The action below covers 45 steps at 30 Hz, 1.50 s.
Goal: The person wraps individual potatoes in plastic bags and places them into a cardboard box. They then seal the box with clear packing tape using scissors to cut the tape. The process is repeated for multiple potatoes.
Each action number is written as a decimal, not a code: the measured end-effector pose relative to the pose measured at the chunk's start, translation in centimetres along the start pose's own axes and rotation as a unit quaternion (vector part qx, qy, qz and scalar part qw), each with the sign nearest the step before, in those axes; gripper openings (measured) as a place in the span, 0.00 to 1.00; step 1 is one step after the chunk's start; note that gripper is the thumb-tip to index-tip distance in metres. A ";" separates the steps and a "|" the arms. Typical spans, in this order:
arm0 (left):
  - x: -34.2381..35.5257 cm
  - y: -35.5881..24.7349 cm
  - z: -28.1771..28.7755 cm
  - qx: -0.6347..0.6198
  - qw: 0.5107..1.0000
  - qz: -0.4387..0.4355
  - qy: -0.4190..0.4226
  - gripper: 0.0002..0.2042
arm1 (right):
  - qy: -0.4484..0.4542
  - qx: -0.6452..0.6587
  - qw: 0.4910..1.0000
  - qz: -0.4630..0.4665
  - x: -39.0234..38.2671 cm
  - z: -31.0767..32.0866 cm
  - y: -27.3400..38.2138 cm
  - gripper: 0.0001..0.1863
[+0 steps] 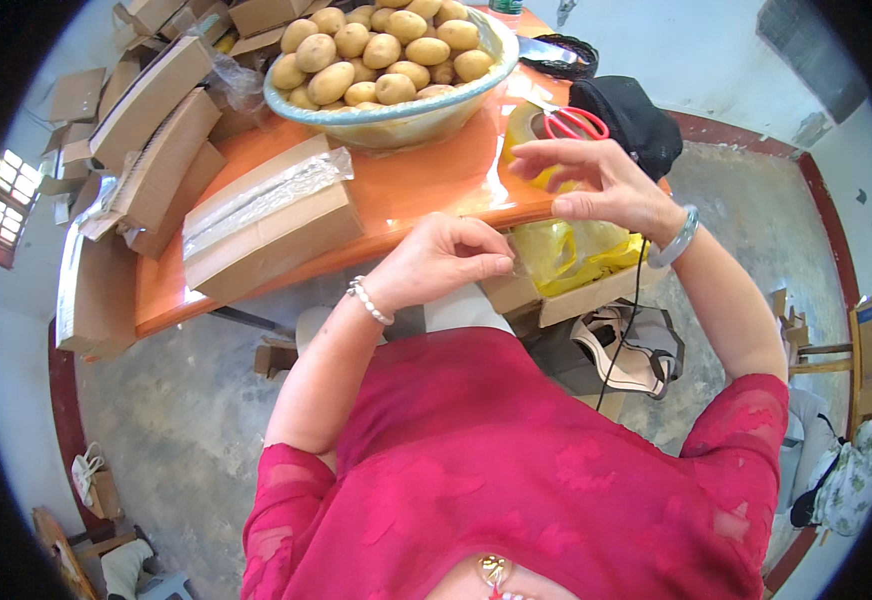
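My left hand (444,262) is held at the table's front edge, thumb pressed to the curled fingers. Whatever may be in that pinch is too small or clear to make out. Farther right, my right hand (596,185) is raised over the table's corner with thumb and fingers apart, nothing visible between them. Just beyond it lie red-handled scissors (576,122) and a roll of tape (522,128), partly hidden by the hand. Left of my left hand, a long cardboard box (276,235) rests on the orange table (411,190), with shiny clear tape (266,200) along its top.
A large basin (396,118) heaped with potatoes (381,52) stands at the back. Cardboard boxes (151,110) pile up at the left. A black bag (631,125) sits at the right corner. Below the edge are a yellow plastic bag (581,262) in an open carton and a dangling black cord (624,335).
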State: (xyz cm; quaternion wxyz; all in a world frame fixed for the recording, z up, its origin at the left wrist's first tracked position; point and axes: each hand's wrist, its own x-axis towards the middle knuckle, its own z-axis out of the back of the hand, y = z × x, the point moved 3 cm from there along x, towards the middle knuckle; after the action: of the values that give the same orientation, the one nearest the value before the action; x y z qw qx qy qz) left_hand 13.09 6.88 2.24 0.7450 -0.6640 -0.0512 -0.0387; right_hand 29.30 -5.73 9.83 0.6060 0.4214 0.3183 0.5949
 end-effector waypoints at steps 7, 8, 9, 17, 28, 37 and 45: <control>-3.7 -1.7 2.0 -0.010 0.995 0.047 -0.083 0.04 | -0.009 0.280 0.955 -0.098 -0.4 -6.9 -2.1 0.20; -4.2 -1.8 2.0 0.010 0.994 0.049 -0.093 0.04 | -0.027 0.288 0.951 -0.110 -0.4 -7.5 -2.3 0.16; -4.7 -1.9 1.9 0.030 0.993 0.051 -0.102 0.04 | -0.046 0.296 0.946 -0.123 -0.5 -8.3 -2.4 0.12; -8.0 -1.3 1.3 0.061 0.983 0.147 -0.091 0.05 | -0.067 0.308 0.941 -0.124 -1.7 -11.0 -2.8 0.05; -10.1 -3.0 2.1 0.101 0.967 0.104 -0.209 0.12 | -0.212 0.360 0.898 -0.138 -3.9 -10.1 -5.2 0.05; -5.8 1.0 -1.3 -0.081 0.970 0.160 -0.162 0.07 | -0.128 0.375 0.911 -0.117 -5.0 -12.4 -5.7 0.08; -5.5 0.9 -3.5 0.020 0.972 0.148 -0.180 0.04 | -0.138 0.136 0.976 -0.104 -6.6 -9.8 -7.4 0.21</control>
State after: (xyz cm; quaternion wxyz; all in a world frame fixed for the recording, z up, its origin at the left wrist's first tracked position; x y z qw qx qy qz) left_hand 7.86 3.42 0.26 0.7339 -0.6454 -0.0862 0.1934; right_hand 23.36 -10.47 -1.85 0.6398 0.5421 0.3517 0.4161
